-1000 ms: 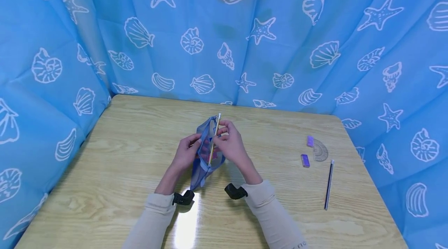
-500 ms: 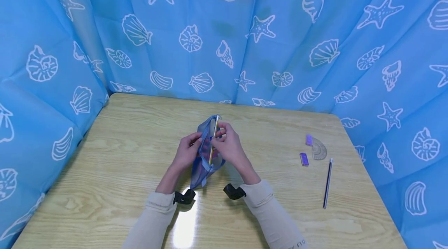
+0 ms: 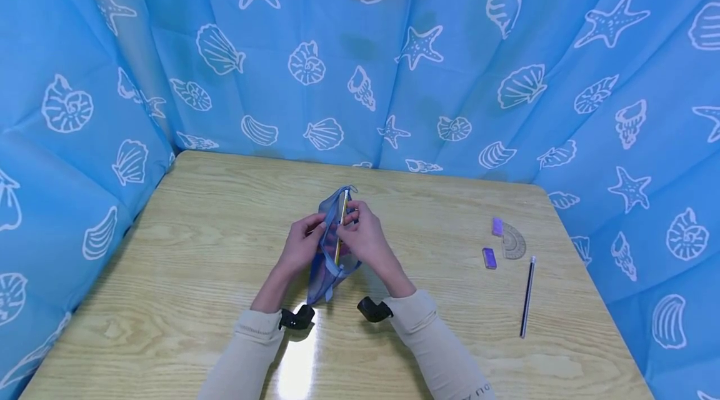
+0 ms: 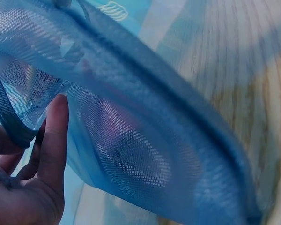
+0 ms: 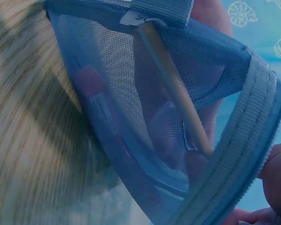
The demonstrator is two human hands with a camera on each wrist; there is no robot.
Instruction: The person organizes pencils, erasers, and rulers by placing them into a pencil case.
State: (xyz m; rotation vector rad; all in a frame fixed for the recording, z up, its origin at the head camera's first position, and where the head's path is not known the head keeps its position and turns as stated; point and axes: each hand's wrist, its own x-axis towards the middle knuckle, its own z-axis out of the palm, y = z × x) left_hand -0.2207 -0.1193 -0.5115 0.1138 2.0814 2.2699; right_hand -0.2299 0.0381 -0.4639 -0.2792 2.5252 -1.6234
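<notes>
A blue mesh zipper pouch [image 3: 320, 275] is held upright over the table, its zipped mouth spread wide. My left hand [image 3: 300, 242] pinches the left edge of the mouth; in the left wrist view its fingers [image 4: 55, 145] curl at the zipper band. A yellow pencil [image 3: 339, 249] slants down inside the mesh, its pale end near the far corner of the mouth. My right hand [image 3: 365, 236] pinches this pencil at the mouth, with a thumb inside the zipper edge. Through the mesh in the right wrist view shows a pink-ended block [image 5: 96, 93], low in the pouch.
To the right on the wooden table [image 3: 450, 337] lie two purple erasers [image 3: 490, 257] [image 3: 497, 226], a clear protractor [image 3: 514, 242] and a dark pencil [image 3: 527, 297]. A blue shell-print curtain [image 3: 360, 37] surrounds the table's back and sides.
The yellow pencil has slid lower into the pouch, and my right hand has moved slightly down and left with it. My left hand keeps its hold on the pouch edge.
</notes>
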